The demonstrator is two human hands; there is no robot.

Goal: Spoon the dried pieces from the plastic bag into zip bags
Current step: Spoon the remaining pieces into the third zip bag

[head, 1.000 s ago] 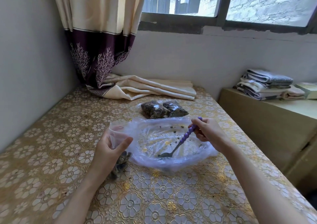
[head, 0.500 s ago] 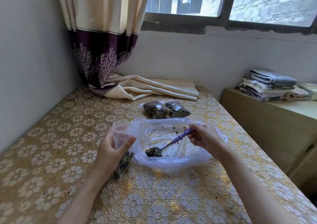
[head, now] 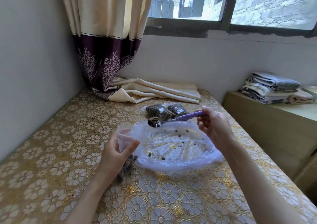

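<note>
Zip bag (head: 124, 142) nearest the camera, held upright off the table by left hand (head: 116, 152), thumb and fingers curled round its open top; mouth gapes toward the spoon. Lower part of that bag hangs below the hand, dark dried pieces visible inside, bottom near or touching tablecloth (head: 51, 163), cannot tell which. Gold floral tablecloth covers whole table.

Just right of the left hand: plastic bag (head: 175, 148), clear, spread flat and wide on the cloth, mostly emptied, only scattered dark crumbs (head: 180, 135) across it.

Right hand (head: 212, 127) above the plastic bag's right side, fingers pinching the purple beaded handle of spoon (head: 173, 120). Spoon roughly level, bowl pointing left, loaded with a heap of dried pieces (head: 153, 120), lifted clear of the plastic bag, between bag centre and zip bag mouth, not yet over the mouth.

Behind the spoon: two filled zip bags (head: 164, 111) lying side by side on the cloth, packed dark.

Further back: cream folded cloth (head: 163, 93) lying on table, curtain (head: 106, 35) with purple band hanging in corner. Far right, stacked towels (head: 272, 88) on low cabinet (head: 265, 120). Window (head: 231, 2) above.
</note>
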